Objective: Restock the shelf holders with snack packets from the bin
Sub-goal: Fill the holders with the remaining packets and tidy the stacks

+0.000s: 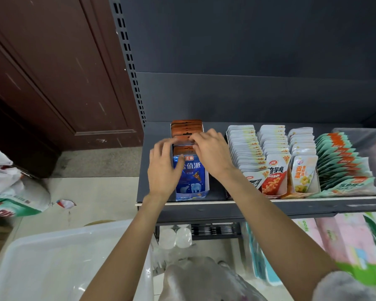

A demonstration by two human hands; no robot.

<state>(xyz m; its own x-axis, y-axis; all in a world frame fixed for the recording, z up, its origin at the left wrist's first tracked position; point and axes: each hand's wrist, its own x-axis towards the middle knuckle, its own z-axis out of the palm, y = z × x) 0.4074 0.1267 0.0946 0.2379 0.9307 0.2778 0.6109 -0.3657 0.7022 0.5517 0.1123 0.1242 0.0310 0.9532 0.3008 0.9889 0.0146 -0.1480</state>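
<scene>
Where glossy orange packets (pixel 186 131) stand, both hands (pixel 164 168) pinch them.

The single head-worn camera looked forward and steeply down from above the person's shoulders, facing a dark metal shelf (pixel 269 205) at about chest level. It sat close, within arm's reach of the shelf front, so both forearms ran up from the bottom edge into the middle of the frame. The left hand (pixel 164 168) and right hand (pixel 210 153) lay near the centre, over the blue holder (pixel 191 179). Beyond the fingertips (pixel 169 143) the view took in the shelf's back panel; to the right of the fingers ran rows of packets (pixel 276 157); nearer than the fingers, at lower left, the clear bin (pixel 52 257) was visible. The wide lens bent the edges. No second view existed.
</scene>
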